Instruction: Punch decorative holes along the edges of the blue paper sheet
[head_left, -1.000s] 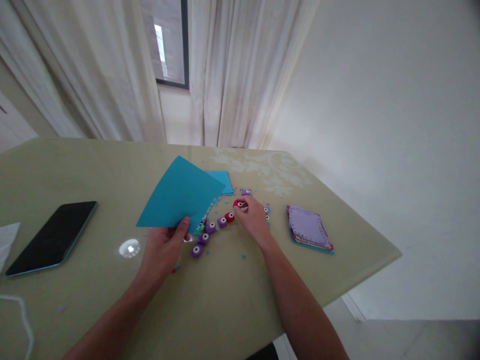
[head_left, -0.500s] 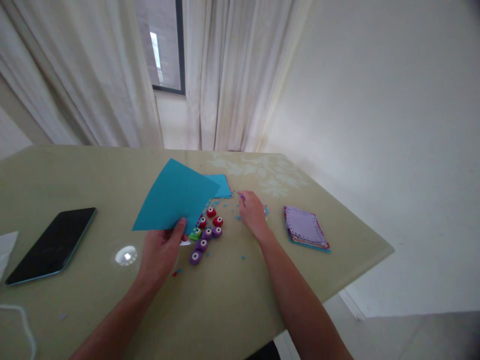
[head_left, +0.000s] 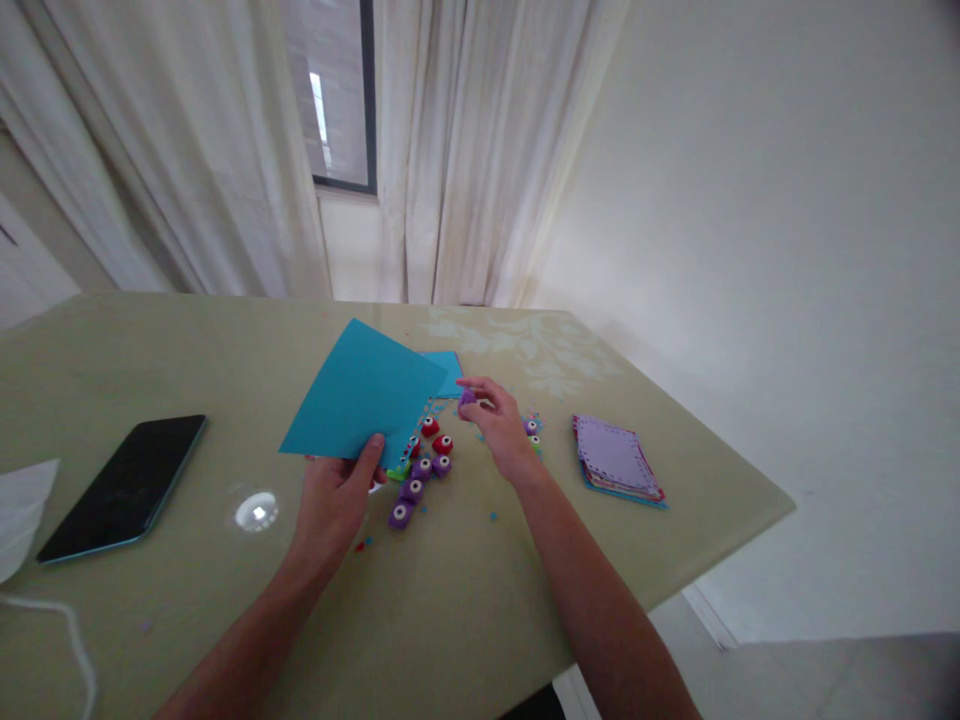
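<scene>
My left hand pinches the near corner of a teal paper sheet and holds it tilted above the table. My right hand is closed on a small purple punch, lifted just off the table beside the sheet's right edge. Several small red, purple and green punches lie in a cluster between my hands. Two more small punches sit just right of my right hand. Another teal sheet lies flat behind the held one.
A stack of punched paper squares, lilac on top, lies to the right near the table edge. A black phone lies at the left, with white paper and a white cord beyond. Paper bits dot the table. Curtains hang behind.
My right hand let go of a red punch, reached further back and now lifts a purple punch. The red punch now lies in the cluster. My left hand keeps the teal sheet.
</scene>
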